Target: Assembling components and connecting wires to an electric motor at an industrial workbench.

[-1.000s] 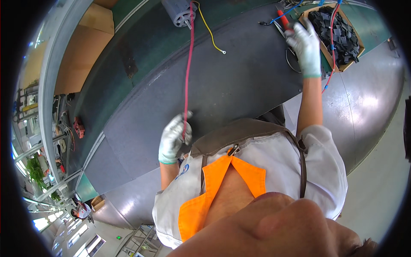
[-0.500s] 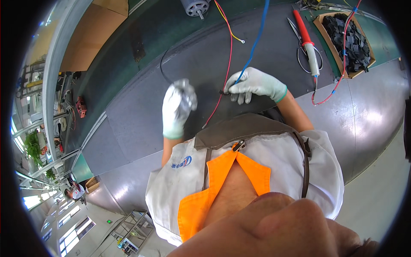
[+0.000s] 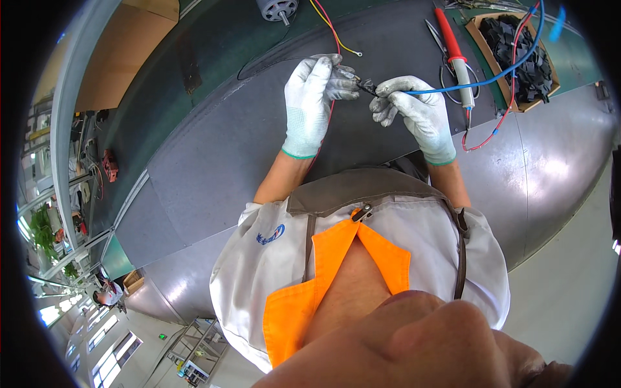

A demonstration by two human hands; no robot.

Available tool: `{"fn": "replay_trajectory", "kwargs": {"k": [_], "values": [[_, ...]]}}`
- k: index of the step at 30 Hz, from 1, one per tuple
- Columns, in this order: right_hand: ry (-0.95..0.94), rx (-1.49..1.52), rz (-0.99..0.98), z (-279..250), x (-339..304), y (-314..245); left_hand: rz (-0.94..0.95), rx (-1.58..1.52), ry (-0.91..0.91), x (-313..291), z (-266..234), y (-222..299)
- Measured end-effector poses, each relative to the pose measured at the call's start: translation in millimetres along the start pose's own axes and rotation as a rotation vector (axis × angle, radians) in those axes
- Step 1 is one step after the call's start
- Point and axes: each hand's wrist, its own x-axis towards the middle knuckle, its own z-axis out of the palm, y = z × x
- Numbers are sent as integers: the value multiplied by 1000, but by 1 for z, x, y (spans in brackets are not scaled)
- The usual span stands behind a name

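Observation:
My gloved left hand (image 3: 307, 107) is closed, its thumb and fingers pinching a thin black wire (image 3: 272, 61) that loops in from the motor's side. My gloved right hand (image 3: 420, 107) is closed around the end of a blue wire (image 3: 466, 86), which runs off to the upper right. In the gap between my fingertips sits a small black piece (image 3: 367, 86) at the blue wire's end; its exact kind is too small to tell. A red wire (image 3: 332, 111) passes down behind my left hand. Beside it lies a yellow wire (image 3: 343, 45) with a ring terminal.
A grey motor (image 3: 277, 9) stands at the far edge. To the right lie a red-handled soldering iron (image 3: 456, 48), scissors (image 3: 436, 37) and a cardboard box (image 3: 555, 84) of black pieces. A large carton (image 3: 132, 52) is at the upper left of the dark bench mat (image 3: 213, 187).
Both hands have moved forward and come together. The blue wire has swung from upright to nearly level. My right hand has left the spot beside the red wire and shifted right.

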Motion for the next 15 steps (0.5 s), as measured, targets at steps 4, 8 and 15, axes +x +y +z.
{"fn": "replay_trajectory", "kwargs": {"k": [4, 8, 15], "values": [[24, 70, 8, -4, 4, 9, 13, 6, -26, -2, 5, -2], [39, 84, 12, 0, 10, 17, -51, 4, -75, -10, 9, -9], [66, 84, 21, -12, 0, 11, -85, -100, -43, -5, 3, -9]]}}
